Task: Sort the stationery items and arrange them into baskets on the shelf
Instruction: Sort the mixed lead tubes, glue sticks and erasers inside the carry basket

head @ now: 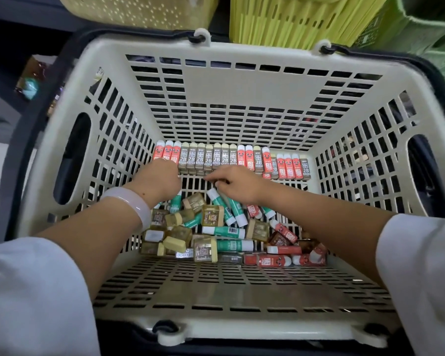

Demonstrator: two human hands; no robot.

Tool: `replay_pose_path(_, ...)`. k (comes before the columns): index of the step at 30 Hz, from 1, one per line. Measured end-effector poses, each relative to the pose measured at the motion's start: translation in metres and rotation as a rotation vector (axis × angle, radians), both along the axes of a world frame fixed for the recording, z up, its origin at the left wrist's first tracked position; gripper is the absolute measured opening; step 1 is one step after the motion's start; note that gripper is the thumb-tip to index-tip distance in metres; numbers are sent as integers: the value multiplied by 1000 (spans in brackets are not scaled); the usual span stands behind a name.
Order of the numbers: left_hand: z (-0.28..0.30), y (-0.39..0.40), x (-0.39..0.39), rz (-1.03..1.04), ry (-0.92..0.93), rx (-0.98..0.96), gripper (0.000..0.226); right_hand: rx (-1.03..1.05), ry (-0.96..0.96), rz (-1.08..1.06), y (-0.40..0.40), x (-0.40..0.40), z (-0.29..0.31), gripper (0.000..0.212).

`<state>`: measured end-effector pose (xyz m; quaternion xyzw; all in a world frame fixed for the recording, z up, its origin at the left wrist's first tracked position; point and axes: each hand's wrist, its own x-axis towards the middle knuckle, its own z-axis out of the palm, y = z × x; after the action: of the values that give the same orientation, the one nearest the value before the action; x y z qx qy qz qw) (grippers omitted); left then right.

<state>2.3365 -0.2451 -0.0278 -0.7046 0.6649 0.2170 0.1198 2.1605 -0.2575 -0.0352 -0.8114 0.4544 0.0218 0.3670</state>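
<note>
Inside a cream plastic shopping basket (224, 80), whose walls and floor are cut through with rectangular slots, both hands reach down toward the far wall. A neat row of upright erasers (229, 159) stands along that wall, side by side and touching: slim rectangular blocks in glossy paper sleeves, some red with a cartoon face, some brown-grey marked 2B. The left hand (157, 179), a smooth pale bangle (131, 204) on its wrist, has its knuckles turned up at the left end of the row; its fingers are hidden beneath it, so I cannot tell whether they are clenched or grasping anything. The right hand (238, 183) hovers just before the middle of the row, fingers (217, 179) curled and drawn together at the tips, though what they pinch, if anything, is too small to make out.

Nearer the person lies a loose heap (229, 235): round green-and-white glue sticks (228, 231), squat amber translucent blocks (212, 215), and more red and brown erasers tumbled at all angles. A bare strip of slotted floor separates heap from row, and a wider bare stretch runs from the heap to the near rim. Dark handles (21, 140) frame the basket's rim. Beyond it stand yellow perforated baskets (293, 14) and a green one (426, 29).
</note>
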Motion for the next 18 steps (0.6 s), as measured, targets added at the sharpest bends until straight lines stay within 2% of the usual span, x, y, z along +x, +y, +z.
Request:
replay_pose_path(6, 4, 1, -3, -82, -93, -51, 23, 63, -15, 18, 1, 12, -2, 45)
replay_pose_path(8, 5, -1, -8, -118, -53, -69, 25, 64, -37, 24, 2, 6, -1, 42)
replay_pose_path(11, 3, -1, -13, -169, 41, 8, 31, 99, -70, -63, 1, -14, 3, 32)
replay_pose_path(15, 4, 2, -12, -158, 63, 40, 40, -69, 116, -84, -6, -48, 9, 31)
replay_pose_path(18, 6, 5, -13, -179, 43, 70, 43, -65, 191, -34, -5, -60, 9, 38)
